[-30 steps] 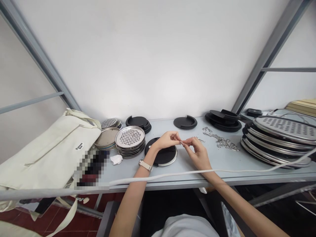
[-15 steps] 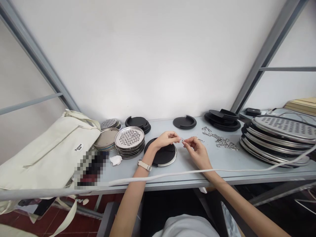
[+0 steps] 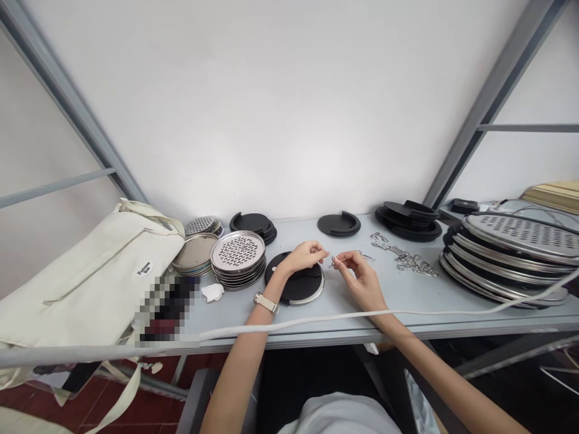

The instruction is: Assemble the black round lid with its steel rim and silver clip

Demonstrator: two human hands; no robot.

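Note:
My left hand hovers over a black round disc with a metal rim, its fingers curled in a pinch. My right hand sits just to the right of it, pinching a small metal hook between thumb and fingers. The fingertips of the two hands are a short gap apart above the grey table. A pile of similar metal hooks lies to the right of my right hand.
A stack of perforated steel discs and a cream bag lie to the left. Black discs and a black stack sit at the back. Large steel trays fill the right. A white cable runs along the front edge.
My two hands, which met at the fingertips over the small hook, have drawn slightly apart; the hook stays with the right hand.

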